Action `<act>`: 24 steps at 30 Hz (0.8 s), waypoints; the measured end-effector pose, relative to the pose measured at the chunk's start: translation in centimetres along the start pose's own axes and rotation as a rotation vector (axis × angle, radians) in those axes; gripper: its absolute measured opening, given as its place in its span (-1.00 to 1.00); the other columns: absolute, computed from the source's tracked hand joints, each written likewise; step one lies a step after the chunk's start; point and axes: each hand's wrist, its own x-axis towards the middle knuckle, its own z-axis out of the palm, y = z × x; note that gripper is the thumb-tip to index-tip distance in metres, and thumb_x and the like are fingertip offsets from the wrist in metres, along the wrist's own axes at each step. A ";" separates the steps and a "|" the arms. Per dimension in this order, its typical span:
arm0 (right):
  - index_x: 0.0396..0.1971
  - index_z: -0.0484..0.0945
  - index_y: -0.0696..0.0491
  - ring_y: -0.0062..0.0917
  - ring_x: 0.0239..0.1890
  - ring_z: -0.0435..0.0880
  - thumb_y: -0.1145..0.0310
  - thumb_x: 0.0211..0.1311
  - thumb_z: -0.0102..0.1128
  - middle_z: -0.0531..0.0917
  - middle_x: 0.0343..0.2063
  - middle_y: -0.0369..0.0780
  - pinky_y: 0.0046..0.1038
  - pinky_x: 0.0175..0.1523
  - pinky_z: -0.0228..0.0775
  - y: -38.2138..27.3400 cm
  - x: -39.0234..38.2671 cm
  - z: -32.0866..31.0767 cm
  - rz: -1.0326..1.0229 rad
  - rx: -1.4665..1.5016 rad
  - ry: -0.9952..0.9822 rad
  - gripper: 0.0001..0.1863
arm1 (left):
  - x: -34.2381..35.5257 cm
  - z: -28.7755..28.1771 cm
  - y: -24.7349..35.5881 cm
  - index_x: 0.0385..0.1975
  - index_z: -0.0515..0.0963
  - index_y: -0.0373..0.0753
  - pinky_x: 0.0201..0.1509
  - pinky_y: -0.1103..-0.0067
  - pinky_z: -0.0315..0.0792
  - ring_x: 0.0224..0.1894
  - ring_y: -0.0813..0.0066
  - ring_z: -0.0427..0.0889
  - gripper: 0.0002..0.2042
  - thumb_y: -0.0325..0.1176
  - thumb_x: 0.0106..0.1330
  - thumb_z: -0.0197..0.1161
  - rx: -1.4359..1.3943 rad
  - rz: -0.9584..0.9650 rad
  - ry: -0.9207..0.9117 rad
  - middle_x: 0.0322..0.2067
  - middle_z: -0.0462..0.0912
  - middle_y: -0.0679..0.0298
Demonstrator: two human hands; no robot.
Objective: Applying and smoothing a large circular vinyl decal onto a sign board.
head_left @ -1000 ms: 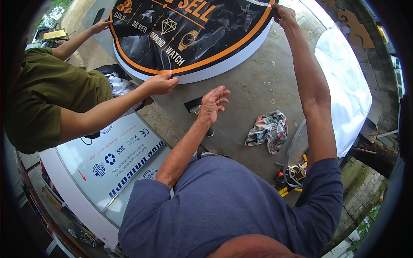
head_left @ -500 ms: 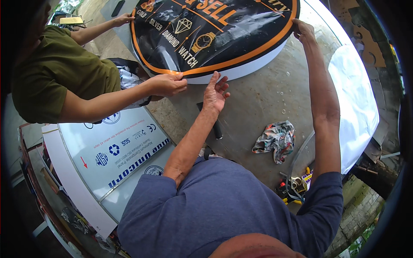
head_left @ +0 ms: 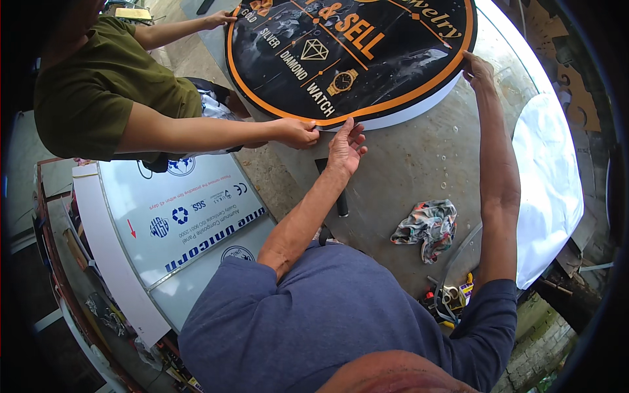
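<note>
A round black printed sheet [head_left: 288,85] with an orange border and gold pictures lies over a white round panel [head_left: 413,108]; a strip of the panel's side shows below the sheet's near edge. My left hand [head_left: 346,149] is at that near edge, thumb tip on the border and fingers loosely curled, apparently pinching it. Further right, my right hand [head_left: 479,67] pinches the sheet's right edge between thumb and fingers. A co-worker at the left holds the same sheet with one hand [head_left: 298,133] beside my left hand and the other hand [head_left: 221,19] at the far left edge.
The grey worktable [head_left: 393,177] carries a crumpled patterned cloth [head_left: 427,229] and a black-handled tool [head_left: 342,204] partly behind my left forearm. Several tools [head_left: 449,301] lie near my right elbow. White sheeting [head_left: 547,190] hangs at right; a film-covered panel [head_left: 203,223] stands left.
In the picture, sheet, hands and table have all shifted right and slightly down together. My left thumb now overlaps the orange border. The sheet's surface shows different creases and reflections.
</note>
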 end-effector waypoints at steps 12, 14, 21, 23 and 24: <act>-0.40 0.67 0.07 -0.63 -0.51 0.50 0.32 0.12 0.41 0.62 -0.55 -0.32 -0.40 -0.28 0.32 1.0 0.5 0.5 0.009 -0.043 -0.001 -0.85 | 2.4 -1.6 -0.6 -0.32 0.61 -0.09 -0.36 0.53 0.37 -0.37 0.59 0.56 -0.77 -0.13 0.17 0.44 0.098 0.013 0.043 -0.36 0.68 0.42; -0.39 0.67 0.05 -0.63 -0.50 0.50 0.31 0.12 0.41 0.61 -0.55 -0.33 -0.40 -0.27 0.32 1.2 0.7 0.3 0.017 -0.057 0.000 -0.85 | 2.7 -1.8 -0.7 -0.32 0.61 -0.10 -0.35 0.52 0.37 -0.36 0.60 0.55 -0.76 -0.13 0.17 0.44 0.107 0.007 0.042 -0.37 0.68 0.42; -0.38 0.68 0.03 -0.63 -0.48 0.51 0.30 0.13 0.40 0.62 -0.53 -0.34 -0.41 -0.26 0.33 1.8 1.1 0.4 0.015 -0.061 -0.017 -0.86 | 2.9 -2.0 -1.2 -0.34 0.62 -0.08 -0.34 0.52 0.37 -0.37 0.61 0.55 -0.79 -0.15 0.17 0.44 0.105 -0.005 0.061 -0.39 0.68 0.43; -0.38 0.68 0.03 -0.63 -0.48 0.51 0.29 0.13 0.40 0.62 -0.53 -0.33 -0.41 -0.26 0.33 1.9 1.4 0.1 0.012 -0.070 -0.012 -0.85 | 3.0 -2.0 -1.3 -0.34 0.62 -0.08 -0.34 0.52 0.37 -0.37 0.62 0.55 -0.80 -0.16 0.17 0.44 0.113 -0.002 0.062 -0.39 0.68 0.43; -0.38 0.68 0.03 -0.63 -0.48 0.51 0.29 0.13 0.40 0.62 -0.53 -0.33 -0.41 -0.26 0.33 2.0 1.5 0.2 0.014 -0.071 -0.015 -0.85 | 3.0 -2.1 -1.3 -0.35 0.62 -0.07 -0.34 0.52 0.37 -0.37 0.62 0.55 -0.81 -0.17 0.17 0.44 0.124 0.003 0.063 -0.39 0.68 0.43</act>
